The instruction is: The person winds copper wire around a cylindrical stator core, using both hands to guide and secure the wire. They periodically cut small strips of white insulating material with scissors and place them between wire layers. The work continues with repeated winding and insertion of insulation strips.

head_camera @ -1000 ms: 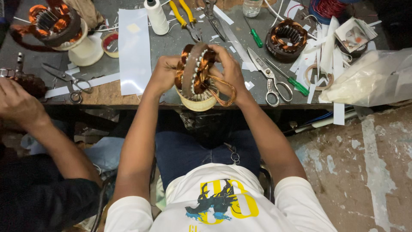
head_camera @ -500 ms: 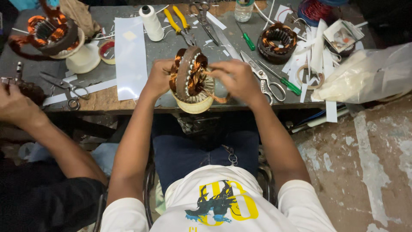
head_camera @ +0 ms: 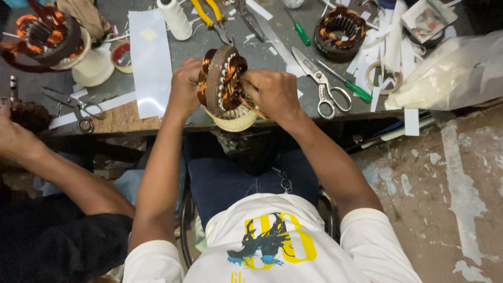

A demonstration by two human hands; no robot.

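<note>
Tilted further upright than a second ago: round motor stator wound with copper wire [head_camera: 222, 78], now on edge above a cream plastic ring stand [head_camera: 233, 121] at the near rim of the grey desk [head_camera: 272, 55]. Left hand [head_camera: 184, 86] clamped on the outer steel rim; right hand [head_camera: 273, 91] pinching the copper coil, fingers closed, pressed deeper into the winding than before. Likely coil shaping still under way.

Counted: three stators in all, one held, one dark [head_camera: 340, 31], one orange-lit at far left [head_camera: 47, 34]. Two scissors [head_camera: 322, 84] [head_camera: 73, 105]. Two green-handled screwdrivers [head_camera: 301, 32] [head_camera: 353, 89]. One yellow-handled pliers [head_camera: 209, 13]. One white thread spool [head_camera: 175, 18]. One co-worker's hand [head_camera: 15, 139] at left.
</note>
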